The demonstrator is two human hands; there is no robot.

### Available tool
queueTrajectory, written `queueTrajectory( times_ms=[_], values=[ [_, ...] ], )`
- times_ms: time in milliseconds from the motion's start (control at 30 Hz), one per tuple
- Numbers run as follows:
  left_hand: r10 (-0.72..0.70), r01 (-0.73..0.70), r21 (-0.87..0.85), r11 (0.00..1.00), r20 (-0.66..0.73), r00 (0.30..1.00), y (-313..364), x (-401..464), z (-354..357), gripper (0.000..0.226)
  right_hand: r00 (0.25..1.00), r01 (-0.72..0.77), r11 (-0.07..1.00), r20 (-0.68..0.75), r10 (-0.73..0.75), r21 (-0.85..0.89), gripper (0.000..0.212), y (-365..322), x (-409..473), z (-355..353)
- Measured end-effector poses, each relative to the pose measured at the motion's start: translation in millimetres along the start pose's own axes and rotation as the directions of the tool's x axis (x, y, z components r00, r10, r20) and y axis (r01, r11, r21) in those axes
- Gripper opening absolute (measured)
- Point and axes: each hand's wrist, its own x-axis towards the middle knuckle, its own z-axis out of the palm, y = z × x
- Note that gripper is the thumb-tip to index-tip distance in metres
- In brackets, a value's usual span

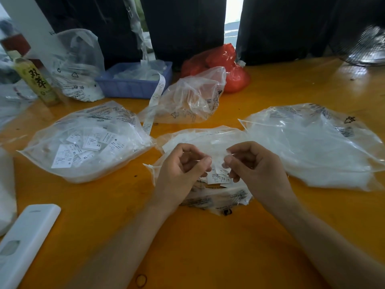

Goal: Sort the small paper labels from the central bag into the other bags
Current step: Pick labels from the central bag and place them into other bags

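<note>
Thin clear plastic is the trouble in the head view: the central bag (208, 140) lies crumpled on the orange table (208, 247) under both hands, and the left hand (183, 170) and right hand (254, 167) hover close together over its mouth, fingers curled, seemingly pinching at small paper labels (218, 178), though whether each hand truly holds one I cannot tell. Such light slips could cling together, so a wrong size may ride along into the left bag (87, 142), the right bag (316, 147) or the far bag (191, 99), or flutter onto the table.
</note>
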Motion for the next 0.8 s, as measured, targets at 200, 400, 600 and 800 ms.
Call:
queueTrajectory(
  times_ms=[200, 400, 600, 800],
  values=[
    [-0.019, 0.017, 0.097, 0.995, 0.021, 1.000, -1.2, -1.5, -1.2, 0.017, 0.999, 0.045, 0.993, 0.030, -0.042, -0.108, 0.022, -0.4, -2.1, 4.2],
    [-0.006, 0.007, 0.084, 0.996, -0.009, 1.000, 0.8, -0.4, -1.5, 0.011, 0.998, 0.038, 0.976, 0.057, -0.026, -0.213, 0.010, 2.8, -1.2, 2.2],
    [-0.001, 0.003, 0.055, 0.999, -0.044, 0.999, 0.7, 0.3, -2.4, 0.012, 0.995, 0.040, 0.983, 0.097, -0.023, -0.181, 0.016, 0.5, -1.1, 1.2],
    [0.025, -0.025, 0.058, 0.998, -0.005, 1.000, 2.7, 1.0, -6.7, 0.005, 0.999, -0.032, 0.999, 0.040, 0.031, 0.029, 0.034, -4.5, 0.5, -0.5]
  ],
)
